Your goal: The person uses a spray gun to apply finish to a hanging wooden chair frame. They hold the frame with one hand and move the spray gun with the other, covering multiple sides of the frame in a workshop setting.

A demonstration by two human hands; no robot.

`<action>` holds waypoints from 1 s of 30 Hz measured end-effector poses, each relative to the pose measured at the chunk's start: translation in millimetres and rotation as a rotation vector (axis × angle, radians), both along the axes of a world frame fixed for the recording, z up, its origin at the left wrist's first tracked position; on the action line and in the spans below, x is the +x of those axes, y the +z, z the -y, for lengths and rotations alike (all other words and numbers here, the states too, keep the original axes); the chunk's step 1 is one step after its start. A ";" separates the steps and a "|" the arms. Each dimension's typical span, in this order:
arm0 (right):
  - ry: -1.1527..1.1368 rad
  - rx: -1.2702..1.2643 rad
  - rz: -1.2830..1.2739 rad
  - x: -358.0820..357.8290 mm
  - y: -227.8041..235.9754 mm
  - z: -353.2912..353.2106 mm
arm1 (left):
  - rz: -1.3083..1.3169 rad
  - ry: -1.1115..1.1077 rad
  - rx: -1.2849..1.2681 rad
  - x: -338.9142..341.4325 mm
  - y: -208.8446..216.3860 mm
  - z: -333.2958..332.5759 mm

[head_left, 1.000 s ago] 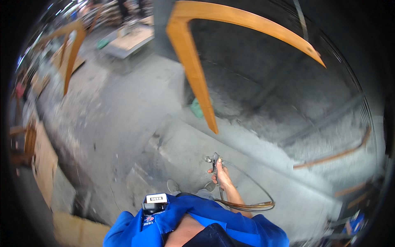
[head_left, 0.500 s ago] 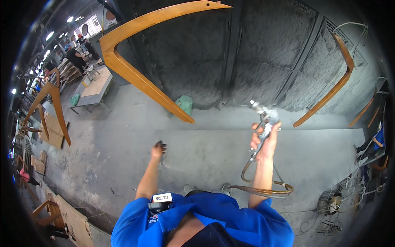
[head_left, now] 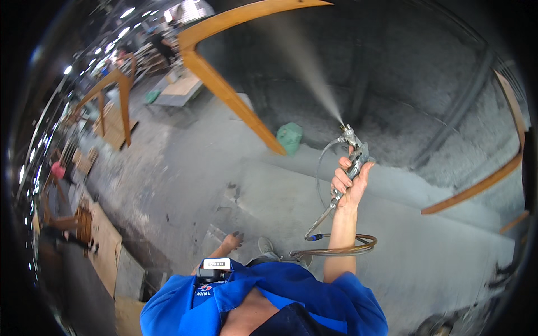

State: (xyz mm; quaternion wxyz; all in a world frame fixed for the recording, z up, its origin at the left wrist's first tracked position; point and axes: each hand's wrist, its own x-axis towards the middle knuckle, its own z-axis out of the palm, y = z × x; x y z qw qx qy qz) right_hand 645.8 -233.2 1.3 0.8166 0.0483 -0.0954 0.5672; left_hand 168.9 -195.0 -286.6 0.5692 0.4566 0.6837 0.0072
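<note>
A metal spray gun point(head_left: 357, 159) is gripped in my right hand point(head_left: 348, 182), fingers wrapped round its handle. A pale mist cone point(head_left: 308, 61) leaves its nozzle toward the upper left, against a dark wall. A brown hose point(head_left: 358, 246) loops across my right forearm, joined to the gun by a thinner line with a blue fitting point(head_left: 315, 237). My left hand point(head_left: 231, 241) hangs low beside my body, its darkened fingers loosely bent and apart, holding nothing visible. Ahead and to the left, a bent wooden frame piece point(head_left: 224, 89) hangs near the mist.
Another bent wooden piece point(head_left: 476, 190) hangs at the right. A green bag point(head_left: 290, 138) lies by the wall foot. At the left are a low table point(head_left: 178, 92), more wooden frames point(head_left: 124, 106) and people point(head_left: 161, 46). Wooden boards point(head_left: 103, 241) stand lower left.
Mist now comes from the spray gun, where none showed before. The view has turned, shifting the frame pieces rightward. My left hand has dropped closer to my body.
</note>
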 end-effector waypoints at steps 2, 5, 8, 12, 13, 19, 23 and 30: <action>0.063 -0.025 0.100 -9.1 16.8 -25.6 | -0.032 0.155 0.012 -30.5 -1.5 22.9; 0.086 -0.191 0.247 -20.0 47.1 -63.2 | -0.061 0.288 0.046 -73.4 -18.8 67.4; 0.044 -0.287 0.460 -30.6 73.5 -82.8 | -0.043 0.344 0.078 -98.6 -51.4 107.9; -0.043 -0.424 0.677 -28.3 89.9 -79.6 | -0.108 0.310 0.026 -103.8 -80.4 157.2; -0.053 -0.447 0.724 -23.6 88.5 -74.1 | -0.123 0.295 0.012 -101.4 -83.4 164.3; -0.066 -0.854 0.851 23.6 28.5 0.7 | -0.138 0.199 -0.022 -73.3 -87.8 159.3; -0.101 -1.104 0.811 38.7 -21.4 73.3 | -0.031 0.158 -0.007 -45.0 -84.3 111.1; -0.197 -1.361 0.703 27.5 -45.5 127.8 | 0.108 0.029 0.003 36.4 -46.9 13.2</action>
